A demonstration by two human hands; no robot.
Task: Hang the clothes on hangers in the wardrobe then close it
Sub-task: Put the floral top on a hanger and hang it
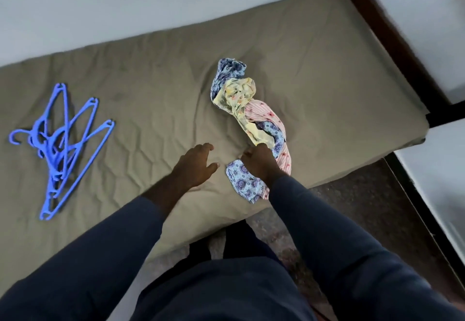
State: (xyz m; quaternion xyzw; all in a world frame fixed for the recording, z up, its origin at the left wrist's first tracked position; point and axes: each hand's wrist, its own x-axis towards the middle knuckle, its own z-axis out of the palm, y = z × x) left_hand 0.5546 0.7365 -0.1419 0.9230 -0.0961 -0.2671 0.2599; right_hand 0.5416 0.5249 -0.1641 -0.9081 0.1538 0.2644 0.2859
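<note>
A crumpled pile of clothes (247, 109) lies on the olive mattress (156, 73): a yellow floral piece, a pink striped piece and a blue floral piece tangled together. My right hand (259, 162) sits at the pile's near end, its fingers curled into the blue floral cloth (242, 184). To the left of the pile hovers my left hand (197, 165), fingers relaxed and holding nothing, just above the mattress. Several blue plastic hangers (63, 144) lie heaped on the mattress at the far left. No wardrobe shows in this view.
A pale wall (125, 0) runs behind the mattress. A dark wooden bed frame (392, 38) borders it on the right. Dark speckled floor (352, 207) lies in front, with a white panel (437, 169) at the right edge.
</note>
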